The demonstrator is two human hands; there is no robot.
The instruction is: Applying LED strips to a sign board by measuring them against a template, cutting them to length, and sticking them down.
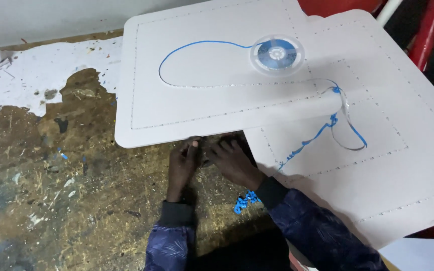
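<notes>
**Both hands at the near edge of the upper white panel; tape reel resting on top**

All positions are given relative to the upper white panel [202,75].

The upper white panel lies flat, overlapping a second white panel [393,165] that extends to its right and nearer the viewer. Both carry a dotted silvery border line set in from the edge.

The left hand [182,165] and right hand [232,160] meet just below the panel's near edge, fingertips at or under the rim. Judged from this placement, the hands are working on something small at the edge, but the object is hidden between them. Whether either grip is clenched on anything cannot be told; the fingers are curled and close together.

A clear reel [276,53] with a blue core sits on the panel's far right part. A blue strip [197,45] runs from it in a loop across the panel, then trails off the right edge onto the second panel, apparently paid out slack to leave working length.

Crumpled blue backing scraps [244,200] lie beside the right wrist, below the panel's near edge.

The paint-stained tabletop [51,165] carries everything.
</notes>
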